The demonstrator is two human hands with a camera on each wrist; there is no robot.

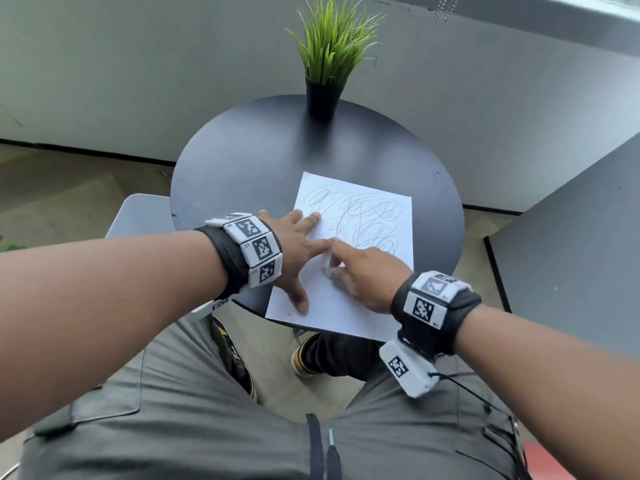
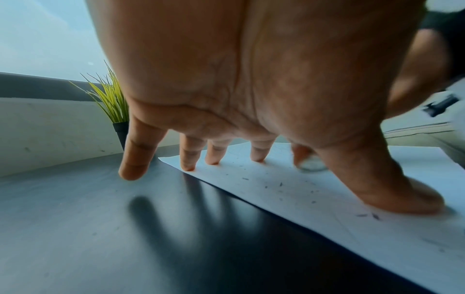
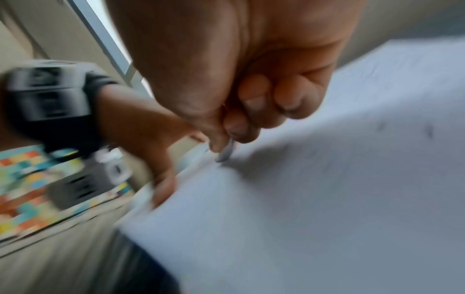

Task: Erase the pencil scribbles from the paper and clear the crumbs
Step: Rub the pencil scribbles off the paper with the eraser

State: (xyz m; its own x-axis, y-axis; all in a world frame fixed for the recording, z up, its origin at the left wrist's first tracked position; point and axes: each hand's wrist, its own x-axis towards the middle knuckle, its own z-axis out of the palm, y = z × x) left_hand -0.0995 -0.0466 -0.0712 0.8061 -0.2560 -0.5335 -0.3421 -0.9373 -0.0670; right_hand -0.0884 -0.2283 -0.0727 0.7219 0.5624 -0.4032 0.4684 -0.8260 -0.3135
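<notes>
A white sheet of paper (image 1: 363,292) lies on the round dark table (image 1: 263,157), its near edge hanging over the rim. Grey pencil scribbles (image 1: 360,216) cover its far half; the near half looks blank. My left hand (image 1: 298,251) is spread flat, fingers and thumb pressing the paper's left side (image 2: 289,191). My right hand (image 1: 360,271) pinches a small pale eraser (image 3: 226,152) against the paper in the middle; the eraser (image 2: 312,164) is blurred. Dark eraser crumbs (image 2: 279,185) are scattered on the paper near the left thumb.
A potted green grass plant (image 1: 325,81) stands at the table's far edge. A grey chair seat (image 1: 138,216) is left of the table and a dark panel (image 1: 568,258) to the right. My legs are below the table's near rim.
</notes>
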